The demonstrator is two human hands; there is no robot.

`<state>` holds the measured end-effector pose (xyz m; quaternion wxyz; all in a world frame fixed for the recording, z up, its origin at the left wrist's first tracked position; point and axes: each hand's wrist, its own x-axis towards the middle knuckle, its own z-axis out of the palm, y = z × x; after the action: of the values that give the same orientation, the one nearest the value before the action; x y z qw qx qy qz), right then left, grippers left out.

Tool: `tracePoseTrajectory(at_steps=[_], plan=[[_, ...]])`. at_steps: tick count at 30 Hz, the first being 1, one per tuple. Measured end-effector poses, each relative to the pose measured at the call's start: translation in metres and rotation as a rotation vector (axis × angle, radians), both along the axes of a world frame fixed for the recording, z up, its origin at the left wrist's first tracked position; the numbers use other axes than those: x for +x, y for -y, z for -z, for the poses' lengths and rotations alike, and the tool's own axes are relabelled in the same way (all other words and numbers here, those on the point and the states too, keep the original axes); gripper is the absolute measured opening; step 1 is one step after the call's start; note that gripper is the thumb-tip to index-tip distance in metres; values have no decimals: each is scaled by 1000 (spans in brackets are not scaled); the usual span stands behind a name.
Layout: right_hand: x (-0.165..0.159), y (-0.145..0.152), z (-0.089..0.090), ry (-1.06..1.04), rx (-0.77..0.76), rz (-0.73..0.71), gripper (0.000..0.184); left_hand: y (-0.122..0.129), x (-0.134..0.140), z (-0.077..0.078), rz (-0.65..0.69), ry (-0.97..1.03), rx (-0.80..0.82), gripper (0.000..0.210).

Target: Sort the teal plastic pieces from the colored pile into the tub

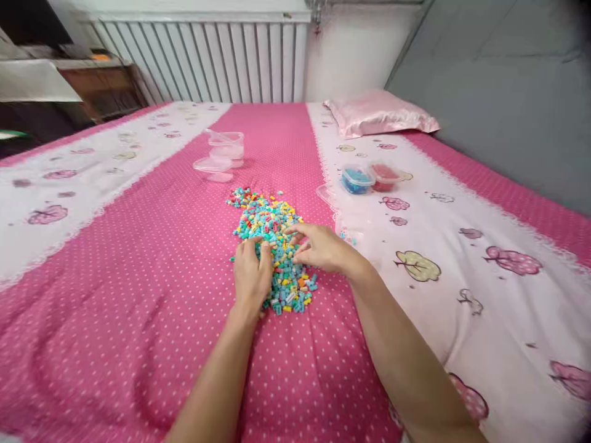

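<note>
- Loose pile of small, hard-looking plastic blocks (270, 215), mostly turquoise, with yellow, green, white, red and orange mixed in; chunky, square-edged, shiny. Lies directly under and between the two grips, running out beyond them and a little nearer to the person.
- Left grip (252, 271): fingers curled down at the pile's left edge, thumb beside them; cannot tell whether it is closed on a block.
- Right grip (321, 246): over the pile's right side, thumb and fingers apart, tips pointing inward toward the left grip.
- Bedspread (161, 295) beneath both: pink cloth with white dots, softly wrinkled; pale side bands with lacy edging and tree motifs.
- Beyond the right grip and to its right, two clear, rounded tubs side by side: blue-filled tub (356, 188) nearer the pile, red-filled tub (386, 186) against it. Contents too small to make out.
- Beyond the left grip, thin see-through plastic containers (231, 152) grouped together.
- Far beyond the right grip, a satiny pink pillow (383, 112), softly puffed.
</note>
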<state>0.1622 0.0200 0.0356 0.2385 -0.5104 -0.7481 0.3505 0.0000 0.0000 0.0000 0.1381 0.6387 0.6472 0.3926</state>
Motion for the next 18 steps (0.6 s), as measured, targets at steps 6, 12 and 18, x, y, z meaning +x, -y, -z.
tracePoseTrajectory(at_steps=[6, 12, 18], plan=[[14, 8, -16, 138, 186, 213, 40, -14, -9, -32, -45, 82, 16, 42], [26, 22, -26, 439, 137, 192, 34, -3, -2, -32, 30, 836, 166, 26], [14, 27, -22, 703, 48, 134, 32, 7, -15, -19, 72, 1377, 115, 29]])
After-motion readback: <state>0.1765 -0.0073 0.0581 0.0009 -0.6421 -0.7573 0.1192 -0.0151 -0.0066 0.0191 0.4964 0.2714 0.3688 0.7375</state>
